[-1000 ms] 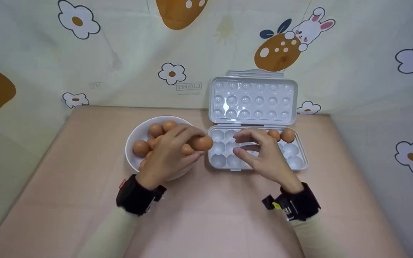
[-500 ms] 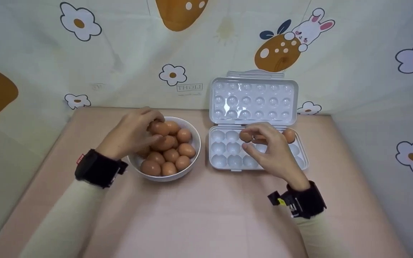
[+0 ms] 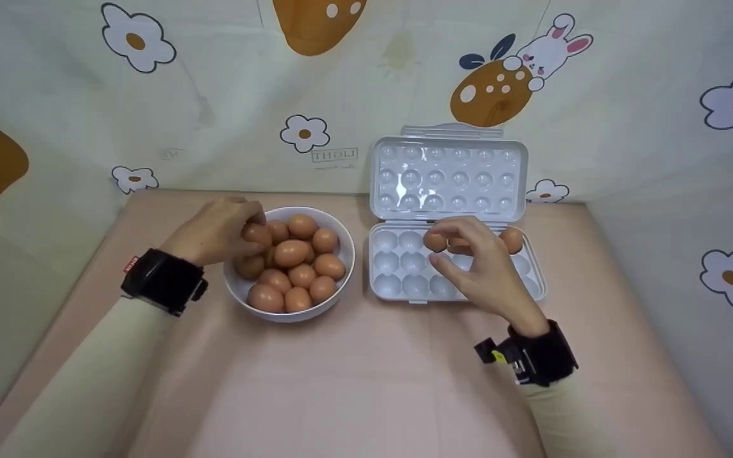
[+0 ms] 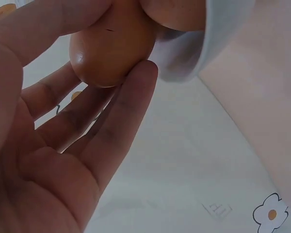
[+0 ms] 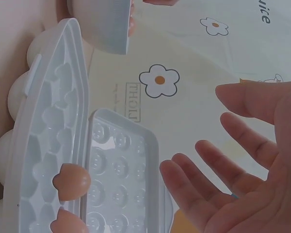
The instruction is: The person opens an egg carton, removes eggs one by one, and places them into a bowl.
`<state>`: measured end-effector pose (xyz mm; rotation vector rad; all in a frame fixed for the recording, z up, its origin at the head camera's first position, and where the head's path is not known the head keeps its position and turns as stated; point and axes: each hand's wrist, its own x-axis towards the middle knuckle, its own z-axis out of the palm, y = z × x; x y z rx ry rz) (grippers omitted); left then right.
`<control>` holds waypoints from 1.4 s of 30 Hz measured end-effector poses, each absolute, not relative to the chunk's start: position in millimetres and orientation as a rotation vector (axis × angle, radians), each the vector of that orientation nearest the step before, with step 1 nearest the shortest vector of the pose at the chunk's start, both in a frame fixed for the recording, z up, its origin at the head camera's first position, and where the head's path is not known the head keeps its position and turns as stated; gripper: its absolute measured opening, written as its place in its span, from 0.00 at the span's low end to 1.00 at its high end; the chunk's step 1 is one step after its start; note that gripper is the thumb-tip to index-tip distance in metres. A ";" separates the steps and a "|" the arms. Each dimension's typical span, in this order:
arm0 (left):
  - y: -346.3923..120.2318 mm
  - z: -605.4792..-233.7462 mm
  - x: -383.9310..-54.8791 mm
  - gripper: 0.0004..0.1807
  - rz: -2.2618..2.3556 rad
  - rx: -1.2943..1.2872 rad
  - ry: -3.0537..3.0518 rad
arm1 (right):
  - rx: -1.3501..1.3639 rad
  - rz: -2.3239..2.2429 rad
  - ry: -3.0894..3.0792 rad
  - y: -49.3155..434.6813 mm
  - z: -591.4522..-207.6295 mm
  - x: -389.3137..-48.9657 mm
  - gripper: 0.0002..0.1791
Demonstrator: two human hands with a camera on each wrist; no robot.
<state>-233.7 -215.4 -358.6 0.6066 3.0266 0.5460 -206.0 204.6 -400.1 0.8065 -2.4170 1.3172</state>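
Observation:
My left hand [image 3: 213, 229] is at the left rim of a white bowl [image 3: 348, 283] full of brown eggs [image 3: 302, 275]. Between its thumb and fingers it pinches a brown egg [image 4: 109, 53], seen close in the left wrist view. An opened white egg carton [image 3: 391, 292] stands right of the bowl, its dimpled lid [image 3: 449, 178] raised behind. Above the carton hovers my right hand [image 3: 484, 270], fingers spread and loosely bent, holding nothing in the right wrist view. One egg [image 3: 435, 242] sits in the back row near its fingertips, another egg [image 3: 512, 240] farther right; the hand hides part of that row.
A pale pink cloth covers the table [image 3: 353, 381]. Behind it hangs a printed curtain [image 3: 226, 95] with flowers and a rabbit; the raised lid is close to it. Bowl and carton stand side by side with a narrow gap between them.
My left hand has moved left, from between bowl and carton to the bowl's left rim; it held an egg a second ago too. My right hand shifted slightly right, revealing the back-row egg.

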 end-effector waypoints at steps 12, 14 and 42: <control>-210.7 -368.8 -239.1 0.12 0.534 0.466 3.029 | 0.812 1.330 -2.417 204.8 -400.8 -206.1 0.21; -209.5 -369.5 -239.4 0.12 0.536 0.447 3.024 | 0.808 1.328 -2.420 204.9 -401.1 -206.3 0.21; -204.1 -375.9 -231.0 0.17 0.450 0.448 3.156 | 0.809 1.304 -2.395 216.6 -395.2 -213.1 0.20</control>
